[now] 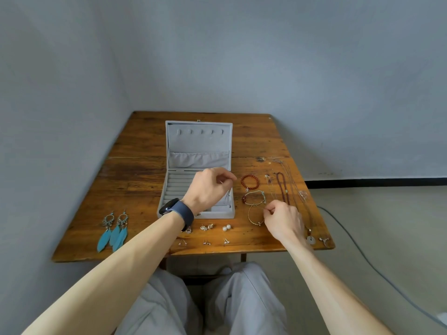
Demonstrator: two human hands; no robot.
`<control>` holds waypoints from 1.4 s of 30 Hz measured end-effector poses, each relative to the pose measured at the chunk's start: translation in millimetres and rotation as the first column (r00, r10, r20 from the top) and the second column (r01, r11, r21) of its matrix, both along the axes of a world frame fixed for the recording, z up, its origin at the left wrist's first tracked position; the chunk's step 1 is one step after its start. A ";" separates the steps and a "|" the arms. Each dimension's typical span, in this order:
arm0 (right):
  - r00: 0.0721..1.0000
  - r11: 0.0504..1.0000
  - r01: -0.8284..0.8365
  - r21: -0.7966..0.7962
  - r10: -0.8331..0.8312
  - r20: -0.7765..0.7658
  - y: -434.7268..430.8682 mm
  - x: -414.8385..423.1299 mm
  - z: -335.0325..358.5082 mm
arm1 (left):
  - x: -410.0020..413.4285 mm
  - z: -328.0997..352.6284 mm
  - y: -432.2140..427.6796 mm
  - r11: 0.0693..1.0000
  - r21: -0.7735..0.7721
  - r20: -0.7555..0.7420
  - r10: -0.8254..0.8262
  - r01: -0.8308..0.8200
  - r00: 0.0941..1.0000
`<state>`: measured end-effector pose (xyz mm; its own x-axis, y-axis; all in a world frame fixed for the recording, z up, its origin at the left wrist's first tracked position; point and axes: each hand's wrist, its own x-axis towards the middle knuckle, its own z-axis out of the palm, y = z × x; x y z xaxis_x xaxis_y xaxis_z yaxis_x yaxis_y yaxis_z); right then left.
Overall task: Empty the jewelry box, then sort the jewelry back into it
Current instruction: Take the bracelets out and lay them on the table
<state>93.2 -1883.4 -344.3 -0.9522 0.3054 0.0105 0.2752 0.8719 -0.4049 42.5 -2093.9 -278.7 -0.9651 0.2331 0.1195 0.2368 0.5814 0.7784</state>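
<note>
on the wooden table (pixel 135 170): a grey jewelry box (pixel 198 141) stands in the middle, lid open and tilted back, showing a row of hooks and a gathered pocket.
box base: ring rolls (pixel 177 183) fill the left side; the right side is mostly hidden behind the left hand.
left hand (pixel 209 187): above the box base, fingers curled, thumb and forefinger pinching a thin strand (pixel 227 195) that hangs down over the box; too fine to tell what it is.
left wrist: dark blue watch (pixel 177 211).
right hand (pixel 283 221): right of the box, fingertips pinching the right edge of a thin gold bracelet (pixel 248 215) on the table.
right of the box: red bead bracelet (pixel 249 182) farthest back, green cord bracelet (pixel 255 198) between it and the gold one; necklaces (pixel 283 189) laid lengthwise further right.
front of the box: pearl studs (pixel 227 228) and small studs (pixel 206 242), near the table's front edge.
front left: two teal feather earrings (pixel 113 230) side by side, well apart from the box.
</note>
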 end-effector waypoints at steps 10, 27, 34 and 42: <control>0.971 0.974 -0.210 -0.081 0.198 -0.131 11.1 12.1 1.1 | 7.9 12.3 17.2 0.989 0.129 0.181 -0.100 0.077 0.978; 0.988 0.988 -0.125 -0.095 0.115 -0.105 10.5 13.9 8.9 | 18.9 21.3 22.6 0.983 0.139 0.252 -0.155 0.122 0.955; 0.977 0.505 -0.198 -0.840 0.175 -0.125 -15.3 39.6 43.2 | 25.5 22.4 24.0 0.965 0.173 0.290 -0.242 0.198 0.926; 0.992 0.560 -0.125 -0.819 0.085 -0.094 -4.7 60.5 21.9 | 46.5 -5.1 16.5 0.969 -0.097 0.129 -0.212 0.226 0.969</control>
